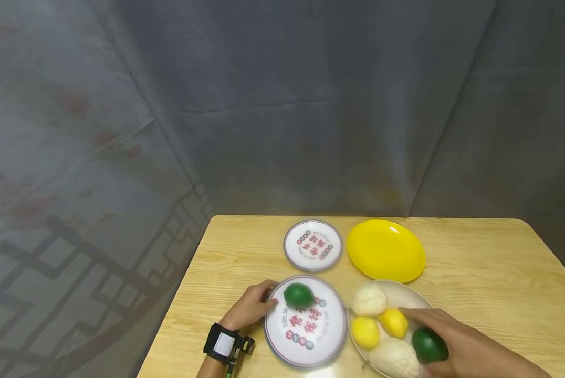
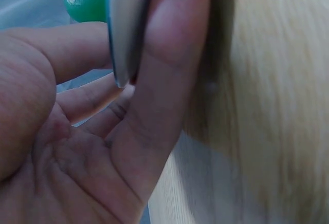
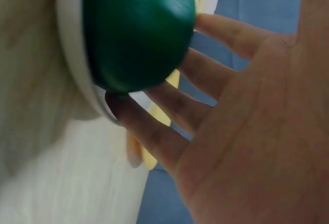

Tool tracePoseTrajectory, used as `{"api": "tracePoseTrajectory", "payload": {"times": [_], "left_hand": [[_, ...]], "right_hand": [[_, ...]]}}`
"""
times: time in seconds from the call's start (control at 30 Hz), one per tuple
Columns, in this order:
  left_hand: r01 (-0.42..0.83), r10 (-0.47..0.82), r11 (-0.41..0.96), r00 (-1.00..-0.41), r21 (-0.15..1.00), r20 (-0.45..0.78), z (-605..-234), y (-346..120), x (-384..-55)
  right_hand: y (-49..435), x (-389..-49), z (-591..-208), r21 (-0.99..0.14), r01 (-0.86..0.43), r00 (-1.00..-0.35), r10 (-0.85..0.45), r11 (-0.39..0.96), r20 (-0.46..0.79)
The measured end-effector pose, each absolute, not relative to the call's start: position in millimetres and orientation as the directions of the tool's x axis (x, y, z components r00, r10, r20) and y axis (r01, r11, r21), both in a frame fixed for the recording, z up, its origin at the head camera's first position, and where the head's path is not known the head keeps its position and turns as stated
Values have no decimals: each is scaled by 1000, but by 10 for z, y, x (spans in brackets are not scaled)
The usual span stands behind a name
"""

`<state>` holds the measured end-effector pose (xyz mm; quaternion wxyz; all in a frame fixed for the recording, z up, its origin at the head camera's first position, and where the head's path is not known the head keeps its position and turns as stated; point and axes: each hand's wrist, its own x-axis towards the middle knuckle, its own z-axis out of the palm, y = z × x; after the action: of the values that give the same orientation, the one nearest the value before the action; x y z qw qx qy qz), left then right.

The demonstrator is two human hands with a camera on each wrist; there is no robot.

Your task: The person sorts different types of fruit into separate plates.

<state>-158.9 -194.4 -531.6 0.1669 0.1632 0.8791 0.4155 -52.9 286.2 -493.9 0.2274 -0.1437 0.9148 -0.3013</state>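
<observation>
My left hand (image 1: 250,310) holds the left rim of a white plate (image 1: 330,336) with red characters, thumb above and fingers under the edge. A green lime-shaped fruit (image 1: 299,295) lies on that plate. My right hand (image 1: 457,341) reaches over a cream plate (image 1: 412,294), its fingers spread and nearly straight around a dark green fruit (image 1: 429,345). In the right wrist view, fingertips come right up to the green fruit (image 3: 139,29), which sits inside the plate rim. Two yellow lemons (image 1: 365,333) and two pale bun-like pieces (image 1: 369,299) share the cream plate.
Behind these, a smaller white plate (image 1: 313,245) with red characters stands beside a yellow plate (image 1: 386,251). All rest on a light wooden table (image 1: 481,252). Grey curtains (image 1: 311,115) hang at the table's far edge and on the left.
</observation>
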Motion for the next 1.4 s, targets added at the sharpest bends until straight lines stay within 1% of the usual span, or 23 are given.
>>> {"api": "tracePoseTrajectory", "payload": {"times": [0.1,0.23,0.37,0.47,0.53,0.63,0.67,0.7,0.77,0.83,0.9,0.97,1.0,1.1,1.2,1.33,1.4], "left_hand": [[143,423,600,-892,787,-160,-5311,-1931,-1584],[133,416,604,-894,786,-169,-5299,-1923,-1574],[124,414,602,-893,789,-175,-5296,-1926,-1575],[119,415,600,-892,791,-180,-5307,-1932,-1581],[122,416,600,-892,791,-178,-5317,-1936,-1585],[125,412,607,-894,785,-177,-5328,-1936,-1590],[128,412,609,-894,783,-175,-5331,-1935,-1590],[128,411,612,-895,781,-175,-5333,-1935,-1591],[126,407,617,-896,777,-177,-5335,-1934,-1590],[130,408,616,-896,777,-173,-5336,-1933,-1589],[131,410,615,-895,778,-173,-5337,-1934,-1586],[132,411,614,-895,779,-172,-5336,-1938,-1584],[134,412,613,-895,779,-170,-5337,-1940,-1581],[125,406,618,-896,776,-180,-5331,-1942,-1574],[126,411,613,-894,780,-179,-5317,-1940,-1568],[137,422,610,-890,781,-173,-5305,-1934,-1572],[140,421,615,-890,776,-173,-5304,-1934,-1575]], "right_hand": [[2887,-506,-4988,-664,-20,-835,-378,747,-400],[2910,-524,-5032,-707,4,-823,-399,707,-404],[2890,-571,-5030,-719,46,-817,-388,694,-427],[2858,-602,-5004,-709,54,-819,-375,703,-434],[2861,-604,-4988,-696,-28,-836,-399,717,-377],[2880,-602,-4925,-646,-147,-868,-411,749,-280],[2887,-604,-4897,-624,-191,-879,-416,757,-235],[2894,-613,-4877,-593,-262,-887,-432,761,-163],[2884,-652,-4798,-554,-319,-897,-433,769,-86],[2832,-710,-4723,-508,-397,-892,-451,764,19],[2729,-797,-4641,-463,-477,-869,-480,747,121],[2563,-891,-4545,-445,-529,-843,-509,722,177],[2461,-938,-4507,-430,-570,-818,-532,700,219],[2120,-1062,-4399,-407,-665,-743,-609,626,277],[1781,-1148,-4358,-402,-728,-674,-689,555,268],[1390,-1221,-4421,-400,-768,-605,-771,500,199],[1229,-1249,-4484,-374,-795,-566,-806,478,174]]}}
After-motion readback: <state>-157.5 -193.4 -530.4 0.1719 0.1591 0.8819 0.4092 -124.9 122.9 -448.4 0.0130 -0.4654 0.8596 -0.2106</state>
